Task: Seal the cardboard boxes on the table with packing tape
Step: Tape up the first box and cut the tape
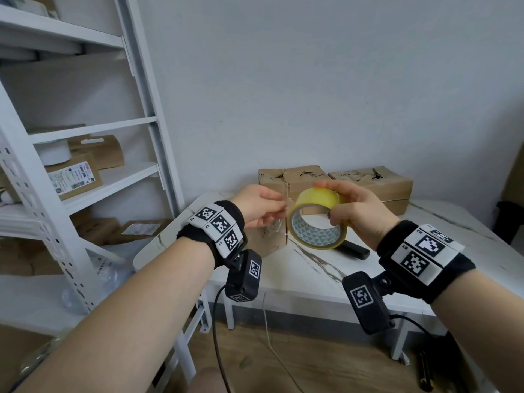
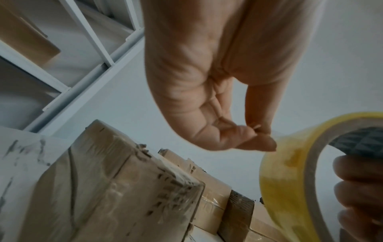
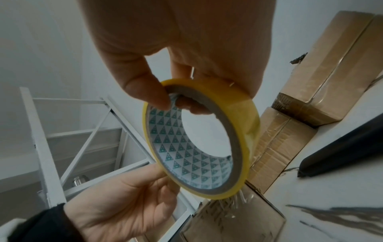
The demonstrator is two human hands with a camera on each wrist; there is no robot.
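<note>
My right hand holds a yellow roll of packing tape upright above the table, thumb on the rim and fingers through the patterned core. To the roll's left, my left hand pinches the tape's loose end between thumb and forefinger, close against the roll. A small cardboard box stands on the table just below and behind the hands, its top wrapped in clear tape. Two larger boxes sit side by side at the back, against the wall.
A black cutter lies on the white marble-patterned table right of the small box. White metal shelving with parcels stands to the left. Cables hang from both wrist cameras over the wooden floor.
</note>
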